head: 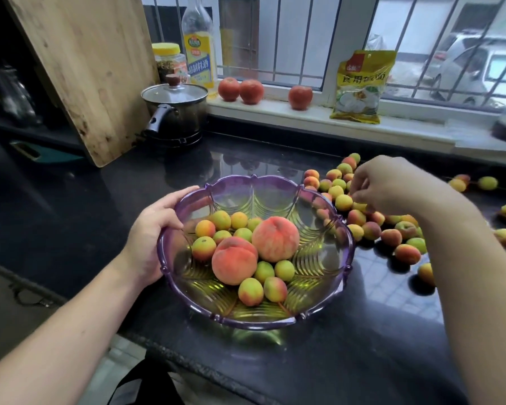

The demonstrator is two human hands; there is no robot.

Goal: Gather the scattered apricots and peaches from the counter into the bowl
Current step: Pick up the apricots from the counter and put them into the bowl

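Note:
A clear purple bowl (319,305) stands on the black counter (362,346). Inside it lie two large peaches (275,238) and several small apricots (250,291). My left hand (155,229) grips the bowl's left rim, thumb over the edge. Many loose apricots (392,236) are scattered on the counter to the right of the bowl. My right hand (392,185) hovers over this pile with its fingers curled down among the fruit near a yellow apricot (343,202). Whether the fingers hold one is hidden.
A lidded pot (176,112) and a leaning wooden cutting board (85,62) stand at the back left. On the windowsill sit three red tomatoes (251,91), an oil bottle (199,45), a jar (170,62) and a yellow packet (361,86).

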